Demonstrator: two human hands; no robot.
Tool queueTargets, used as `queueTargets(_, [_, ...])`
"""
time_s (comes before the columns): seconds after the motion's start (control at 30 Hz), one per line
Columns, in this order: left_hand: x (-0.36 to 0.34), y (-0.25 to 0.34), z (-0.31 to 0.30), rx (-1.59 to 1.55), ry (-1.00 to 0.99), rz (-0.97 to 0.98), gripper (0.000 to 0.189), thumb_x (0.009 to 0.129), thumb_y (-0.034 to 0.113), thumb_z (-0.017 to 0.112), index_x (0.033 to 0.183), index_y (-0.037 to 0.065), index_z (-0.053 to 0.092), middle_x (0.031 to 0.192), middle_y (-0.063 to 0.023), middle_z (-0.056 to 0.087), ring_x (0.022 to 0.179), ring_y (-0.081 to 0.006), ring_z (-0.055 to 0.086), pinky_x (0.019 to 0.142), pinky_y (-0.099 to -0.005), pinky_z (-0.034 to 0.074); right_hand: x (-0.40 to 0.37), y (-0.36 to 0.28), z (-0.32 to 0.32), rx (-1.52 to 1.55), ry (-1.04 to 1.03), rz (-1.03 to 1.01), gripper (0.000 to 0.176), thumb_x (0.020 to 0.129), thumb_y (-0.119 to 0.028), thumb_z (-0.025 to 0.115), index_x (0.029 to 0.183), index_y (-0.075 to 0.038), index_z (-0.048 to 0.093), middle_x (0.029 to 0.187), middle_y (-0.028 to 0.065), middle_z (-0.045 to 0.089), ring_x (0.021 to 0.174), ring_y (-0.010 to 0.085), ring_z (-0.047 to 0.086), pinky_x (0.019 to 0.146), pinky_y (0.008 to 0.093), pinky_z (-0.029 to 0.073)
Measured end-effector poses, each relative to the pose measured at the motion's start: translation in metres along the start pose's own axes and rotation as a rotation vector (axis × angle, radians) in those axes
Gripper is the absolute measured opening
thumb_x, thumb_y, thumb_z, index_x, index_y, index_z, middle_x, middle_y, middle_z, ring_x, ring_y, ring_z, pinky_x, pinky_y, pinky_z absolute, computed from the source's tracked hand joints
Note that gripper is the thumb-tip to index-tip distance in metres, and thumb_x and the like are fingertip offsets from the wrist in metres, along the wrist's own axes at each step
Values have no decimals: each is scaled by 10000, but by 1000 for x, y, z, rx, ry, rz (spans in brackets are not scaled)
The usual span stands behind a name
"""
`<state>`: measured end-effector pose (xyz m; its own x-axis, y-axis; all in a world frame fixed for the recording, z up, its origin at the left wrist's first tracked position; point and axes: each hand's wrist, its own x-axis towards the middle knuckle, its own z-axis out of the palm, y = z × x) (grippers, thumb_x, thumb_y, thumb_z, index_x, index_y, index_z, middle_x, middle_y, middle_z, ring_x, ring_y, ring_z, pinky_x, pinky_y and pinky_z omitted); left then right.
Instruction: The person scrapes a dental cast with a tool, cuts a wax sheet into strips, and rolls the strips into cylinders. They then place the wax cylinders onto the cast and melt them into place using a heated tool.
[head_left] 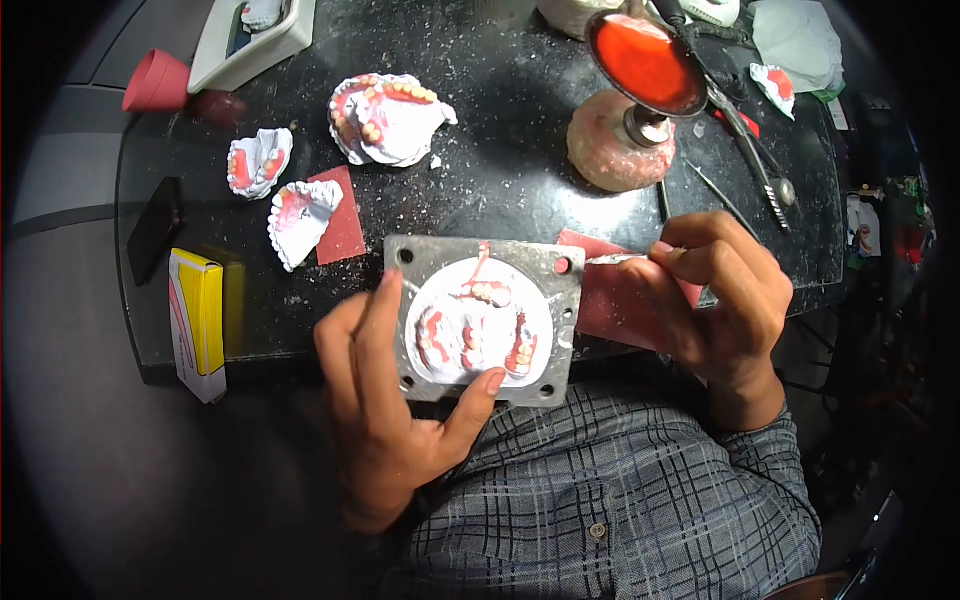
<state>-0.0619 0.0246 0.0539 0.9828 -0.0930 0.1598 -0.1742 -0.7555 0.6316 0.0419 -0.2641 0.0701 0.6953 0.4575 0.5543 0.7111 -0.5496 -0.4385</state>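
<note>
My left hand (395,390) grips a square metal denture flask half (395,325) by its left and lower edges, tilted toward me. White plaster (455,285) fills its round opening. Several small partial dentures with pink bases and teeth sit in the plaster, among them an upper one (490,293) with a pink strip running up to the rim. My right hand (725,295) pinches a slim whitish tool (612,259), its tip pointing left near the flask's upper right corner. Fingers hide the rest of the tool. Under that hand lies a pink wax sheet (620,305).
A pan of red liquid (645,60) stands over a crusted round burner (620,145). Plaster casts with dentures (390,120) lie on the left of the black table, by a wax piece (343,225) and a yellow box (198,320). Metal tools (745,130) rest at the right.
</note>
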Motion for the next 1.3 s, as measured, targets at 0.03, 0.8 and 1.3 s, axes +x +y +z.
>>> queueTargets(0.03, [-7, -3, 0, -68, 8, -50, 1022, 807, 460, 938, 1560, -96, 527, 1388, -260, 547, 1297, -336, 590, 1052, -477, 518, 3, -1, 0, 8, -6, 4, 265, 812, -63, 947, 846, 18, 697, 828, 141, 705, 649, 234, 711, 536, 330, 543])
queueTargets(0.8, [-6, 10, 19, 78, 39, 125, 1195, 697, 762, 920, 1442, -120, 616, 1284, -236, 581, 1094, -331, 627, 876, -451, 592, 28, -21, 16, -56, -65, -33, 266, 794, -45, 952, 872, 0, 702, 838, 109, 691, 649, 239, 691, 537, 341, 531])
queueTargets(1.3, [30, -7, 40, -164, 247, 151, 944, 869, 384, 904, 1545, -135, 497, 1488, -311, 560, 1368, -433, 597, 1151, -501, 503, 40, -26, 26, -8, -261, -193, 316, 755, -108, 963, 821, -40, 662, 844, 91, 713, 652, 206, 685, 522, 323, 509])
